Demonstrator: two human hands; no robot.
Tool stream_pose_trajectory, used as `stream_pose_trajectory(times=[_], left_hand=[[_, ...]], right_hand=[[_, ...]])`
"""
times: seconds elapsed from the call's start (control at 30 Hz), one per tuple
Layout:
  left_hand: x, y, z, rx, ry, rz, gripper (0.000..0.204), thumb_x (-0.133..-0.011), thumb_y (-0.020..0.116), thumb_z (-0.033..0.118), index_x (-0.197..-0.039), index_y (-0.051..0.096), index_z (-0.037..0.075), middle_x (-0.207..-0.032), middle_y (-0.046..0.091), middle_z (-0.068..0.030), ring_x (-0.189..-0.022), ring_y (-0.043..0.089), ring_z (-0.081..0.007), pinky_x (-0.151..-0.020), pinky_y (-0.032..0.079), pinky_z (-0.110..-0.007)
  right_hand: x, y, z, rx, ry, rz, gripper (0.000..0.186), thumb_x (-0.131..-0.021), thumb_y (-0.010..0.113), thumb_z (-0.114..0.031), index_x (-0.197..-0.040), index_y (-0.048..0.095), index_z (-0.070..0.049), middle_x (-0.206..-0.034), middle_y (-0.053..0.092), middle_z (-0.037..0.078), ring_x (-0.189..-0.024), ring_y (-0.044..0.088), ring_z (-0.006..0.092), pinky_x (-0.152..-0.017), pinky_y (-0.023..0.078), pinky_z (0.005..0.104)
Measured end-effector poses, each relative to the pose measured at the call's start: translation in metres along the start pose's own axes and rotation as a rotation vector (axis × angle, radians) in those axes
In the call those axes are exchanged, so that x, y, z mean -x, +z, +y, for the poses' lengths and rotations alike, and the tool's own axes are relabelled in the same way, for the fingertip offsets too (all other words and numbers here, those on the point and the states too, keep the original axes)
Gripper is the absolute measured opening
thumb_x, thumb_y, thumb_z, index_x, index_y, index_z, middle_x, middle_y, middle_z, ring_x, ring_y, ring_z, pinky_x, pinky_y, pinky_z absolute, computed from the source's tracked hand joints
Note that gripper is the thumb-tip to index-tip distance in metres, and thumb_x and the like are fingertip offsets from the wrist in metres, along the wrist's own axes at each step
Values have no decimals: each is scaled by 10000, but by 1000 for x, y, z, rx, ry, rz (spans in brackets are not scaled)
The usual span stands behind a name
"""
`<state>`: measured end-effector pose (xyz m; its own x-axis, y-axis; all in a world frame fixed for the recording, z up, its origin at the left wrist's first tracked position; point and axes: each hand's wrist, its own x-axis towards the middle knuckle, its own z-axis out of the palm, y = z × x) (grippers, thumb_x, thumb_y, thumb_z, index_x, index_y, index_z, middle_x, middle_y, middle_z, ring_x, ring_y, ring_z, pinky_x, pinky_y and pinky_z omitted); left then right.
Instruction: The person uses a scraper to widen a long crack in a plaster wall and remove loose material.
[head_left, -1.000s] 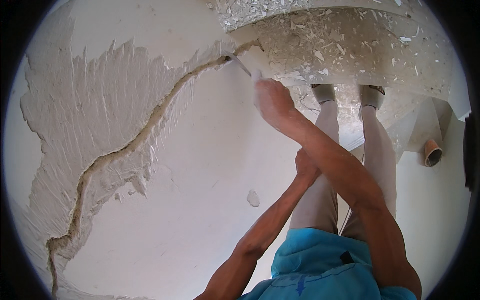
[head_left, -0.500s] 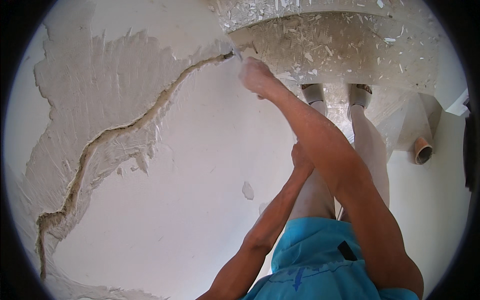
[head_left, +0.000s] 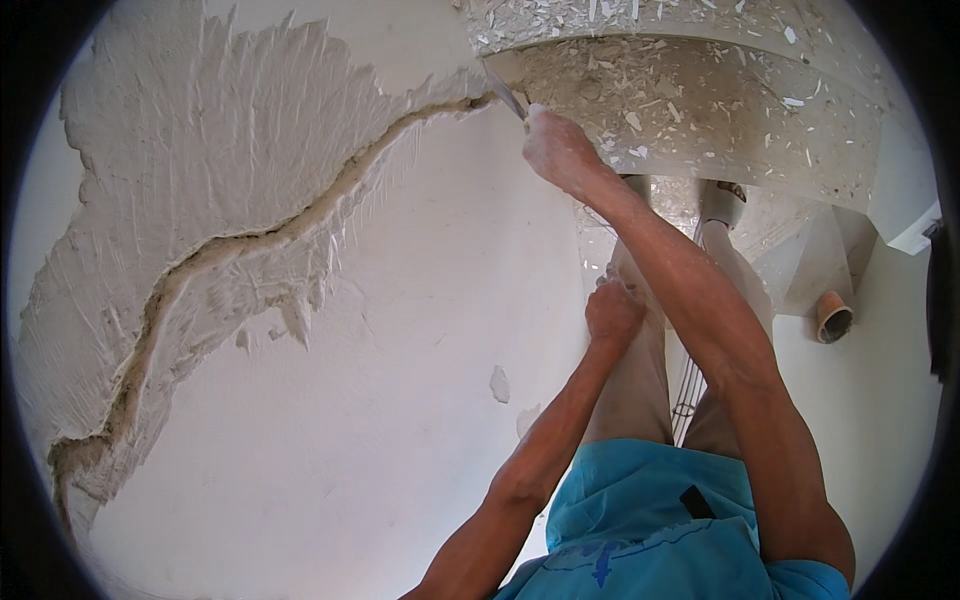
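My right hand (head_left: pixel 565 150) is wrapped around the handle of a scraper (head_left: pixel 507 90), whose thin metal blade points up and left. The blade is at the upper right end of a long jagged crack (head_left: pixel 345 180) in the white wall (head_left: pixel 400 350). Around the crack, a broad patch of rough grey surface (head_left: pixel 210 140) shows scrape marks and ragged edges. My left hand (head_left: pixel 615 310) is closed in a fist below my right forearm, close to my thigh. Whatever it may hold is hidden.
Pale flakes lie scattered over a brown dusty ledge (head_left: pixel 720 110) beyond my feet. An orange-brown pot-like vessel (head_left: pixel 833 317) lies at the right. Behind my legs a wire rack (head_left: pixel 688 400) partly shows. A white edged panel (head_left: pixel 915 230) stands at the far right.
My right hand with the scraper has shifted to the right, away from the crack's end, and the blade shows more. My left hand is now less covered by the right forearm.
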<state>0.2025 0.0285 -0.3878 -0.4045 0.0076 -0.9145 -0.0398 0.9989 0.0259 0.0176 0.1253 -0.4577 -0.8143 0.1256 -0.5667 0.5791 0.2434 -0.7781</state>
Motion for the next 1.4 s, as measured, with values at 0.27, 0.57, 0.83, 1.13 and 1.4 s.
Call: stream_pose_trajectory(times=[0.27, 0.57, 0.83, 1.13, 1.4], left_hand=[[-1, -2, -18, 128, -8, -75, 576, -865, 645, 453, -1245, 599, 23, -1158, 674, -226, -1006, 674, -400, -878, 525, -470], [-2, -11, -15, 96, 50, 95, 403, -825, 676, 235, -1115, 652, -46, -1001, 690, -256, -906, 694, -418, -794, 570, -463], [-5, -10, -31, 199, -7, 84, 489, -843, 651, 302, -1181, 590, -46, -1018, 679, -257, -940, 674, -425, -855, 537, -484], [-15, -12, -49, 157, 45, -40, 657, -805, 679, 215, -1355, 474, -79, -1053, 662, -268, -960, 671, -418, -865, 530, -472], [-18, -21, -31, 70, 98, -33, 630, -853, 625, 247, -1368, 462, -78, -1084, 655, -281, -963, 672, -417, -866, 534, -473]], right_hand=[[14, 8, -45, 24, 131, -28, 185, -855, 559, -85, -997, 579, 32, -1002, 658, 303, -983, 646, 464, -855, 511, 519], [-29, 16, -10, -91, 262, -17, 299, -874, 559, -153, -1108, 579, 33, -1010, 678, 273, -1001, 648, 470, -891, 513, 530], [8, 41, -2, -233, 207, 140, 245, -849, 488, -123, -1044, 550, 13, -940, 649, 288, -937, 630, 466, -828, 484, 504], [4, 49, -21, -292, 256, 156, 179, -890, 514, -115, -982, 547, 35, -869, 648, 303, -897, 638, 483, -804, 487, 533], [-31, 44, 15, -314, 373, -6, 271, -887, 517, -136, -1054, 575, 70, -873, 665, 300, -788, 684, 449, -633, 562, 495]])
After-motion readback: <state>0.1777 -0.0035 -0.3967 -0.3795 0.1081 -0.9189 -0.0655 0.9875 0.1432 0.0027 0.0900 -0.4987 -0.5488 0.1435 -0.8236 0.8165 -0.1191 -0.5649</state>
